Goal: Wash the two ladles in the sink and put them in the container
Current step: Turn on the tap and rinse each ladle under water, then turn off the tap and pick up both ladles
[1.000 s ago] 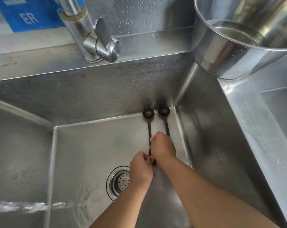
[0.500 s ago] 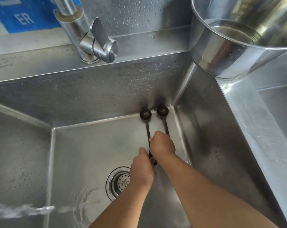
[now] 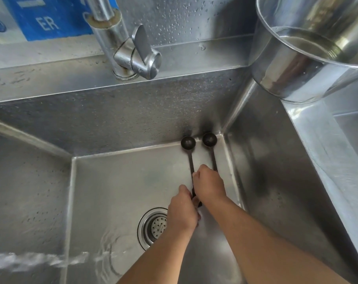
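Note:
Two small dark ladles lie side by side on the sink floor, bowls against the back wall near the right corner: the left ladle [image 3: 188,142] and the right ladle [image 3: 209,139]. My right hand [image 3: 209,184] is closed over their thin handles partway down. My left hand [image 3: 183,212] is closed at the handle ends, just below the right hand; which handle it grips is hidden. A large shiny steel container [image 3: 292,78] with water in it stands on the ledge at the upper right.
The steel sink [image 3: 116,124] is deep, with a round drain strainer [image 3: 153,227] left of my left hand. A tap [image 3: 131,52] with a lever stands on the back ledge. A stream of water [image 3: 30,261] crosses the lower left. A blue sign [image 3: 49,19] is behind.
Both hands stay on the handles and have shifted only slightly. The water stream at the lower left reaches farther right across the sink floor.

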The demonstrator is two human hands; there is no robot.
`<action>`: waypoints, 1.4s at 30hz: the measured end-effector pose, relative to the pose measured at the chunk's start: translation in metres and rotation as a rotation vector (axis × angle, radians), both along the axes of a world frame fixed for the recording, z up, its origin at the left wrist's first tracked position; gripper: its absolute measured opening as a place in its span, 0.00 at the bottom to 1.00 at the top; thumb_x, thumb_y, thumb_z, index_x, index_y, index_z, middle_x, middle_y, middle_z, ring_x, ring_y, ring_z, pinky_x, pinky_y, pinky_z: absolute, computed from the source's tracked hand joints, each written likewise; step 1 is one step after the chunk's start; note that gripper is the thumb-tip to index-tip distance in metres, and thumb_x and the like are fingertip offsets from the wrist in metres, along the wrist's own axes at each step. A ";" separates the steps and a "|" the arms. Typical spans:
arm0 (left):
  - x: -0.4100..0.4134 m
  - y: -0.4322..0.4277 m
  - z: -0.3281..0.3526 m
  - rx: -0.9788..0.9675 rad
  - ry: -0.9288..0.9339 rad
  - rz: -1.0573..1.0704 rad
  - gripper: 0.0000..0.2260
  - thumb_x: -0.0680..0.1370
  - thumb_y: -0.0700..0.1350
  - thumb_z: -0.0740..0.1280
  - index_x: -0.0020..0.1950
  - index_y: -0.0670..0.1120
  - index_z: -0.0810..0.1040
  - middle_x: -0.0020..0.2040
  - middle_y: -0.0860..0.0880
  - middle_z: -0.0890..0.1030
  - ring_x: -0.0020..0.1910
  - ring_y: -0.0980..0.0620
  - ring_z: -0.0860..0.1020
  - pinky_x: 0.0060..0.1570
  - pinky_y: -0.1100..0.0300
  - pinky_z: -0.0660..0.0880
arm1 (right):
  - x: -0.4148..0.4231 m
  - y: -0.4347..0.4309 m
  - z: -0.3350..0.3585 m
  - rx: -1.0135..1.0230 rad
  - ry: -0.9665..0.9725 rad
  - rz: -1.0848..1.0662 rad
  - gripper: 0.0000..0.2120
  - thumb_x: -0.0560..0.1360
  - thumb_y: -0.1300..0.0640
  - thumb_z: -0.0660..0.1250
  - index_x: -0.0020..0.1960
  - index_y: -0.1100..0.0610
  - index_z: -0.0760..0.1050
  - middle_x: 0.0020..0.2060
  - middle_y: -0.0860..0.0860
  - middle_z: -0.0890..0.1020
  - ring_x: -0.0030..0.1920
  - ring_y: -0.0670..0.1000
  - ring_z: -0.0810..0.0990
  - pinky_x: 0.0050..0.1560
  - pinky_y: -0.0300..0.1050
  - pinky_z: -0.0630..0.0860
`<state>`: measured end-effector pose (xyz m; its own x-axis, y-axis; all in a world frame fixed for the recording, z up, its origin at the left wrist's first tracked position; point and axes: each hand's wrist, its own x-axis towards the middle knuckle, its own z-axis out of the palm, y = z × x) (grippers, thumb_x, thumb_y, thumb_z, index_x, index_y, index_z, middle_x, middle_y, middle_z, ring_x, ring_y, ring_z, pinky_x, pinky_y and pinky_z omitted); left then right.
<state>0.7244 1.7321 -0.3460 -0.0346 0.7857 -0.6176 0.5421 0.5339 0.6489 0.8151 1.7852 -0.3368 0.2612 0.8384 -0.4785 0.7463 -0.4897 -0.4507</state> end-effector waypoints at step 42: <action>-0.127 0.101 0.246 0.759 0.771 -0.260 0.34 0.69 0.56 0.67 0.73 0.46 0.66 0.67 0.39 0.75 0.65 0.38 0.73 0.58 0.43 0.73 | -0.063 0.066 0.263 0.670 0.196 0.134 0.38 0.75 0.50 0.72 0.77 0.53 0.56 0.73 0.51 0.61 0.68 0.53 0.72 0.61 0.45 0.73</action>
